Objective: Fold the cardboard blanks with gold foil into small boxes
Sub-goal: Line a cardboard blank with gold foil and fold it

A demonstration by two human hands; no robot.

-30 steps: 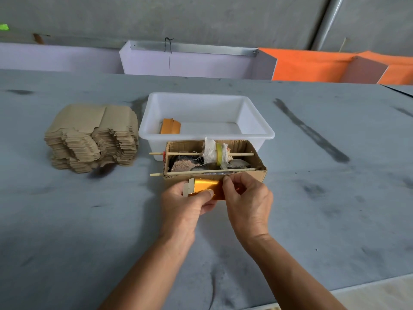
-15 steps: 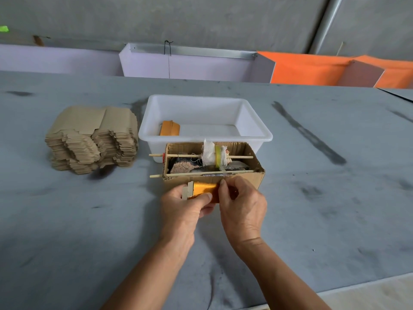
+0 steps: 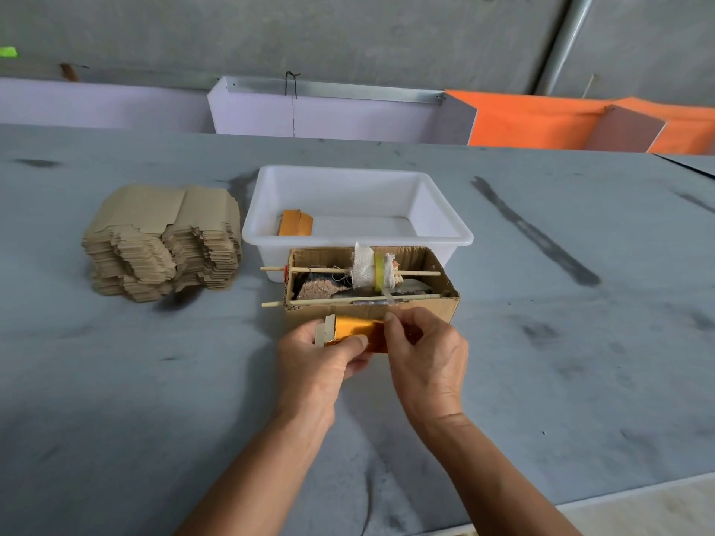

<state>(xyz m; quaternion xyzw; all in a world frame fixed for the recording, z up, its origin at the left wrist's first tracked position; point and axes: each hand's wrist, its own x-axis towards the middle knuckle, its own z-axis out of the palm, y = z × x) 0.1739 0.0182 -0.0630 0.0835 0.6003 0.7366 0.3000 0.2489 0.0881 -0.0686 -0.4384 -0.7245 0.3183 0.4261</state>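
Note:
A small gold-foil box [image 3: 354,331], partly folded, is held between both hands just in front of the open cardboard box [image 3: 445,307]. My left hand [image 3: 315,361] grips its left end with the thumb across the foil; a pale cardboard flap sticks out there. My right hand [image 3: 423,353] pinches the box's right end with thumb and forefinger, hiding that end. A tall stack of flat cardboard blanks [image 3: 162,241] sits at the left, brown side up. One folded gold box [image 3: 296,223] lies in the white plastic tub [image 3: 445,236].
The cardboard box holds two wooden sticks across its top, a roll wrapped in white cloth and tape [image 3: 371,269] and some scraps. The grey table [image 3: 541,342] is stained. Purple and orange partitions [image 3: 522,121] stand along the far edge.
Both hands stay on the gold box in the same spot; my right fingers have shifted slightly along its right end. The view has tilted a little.

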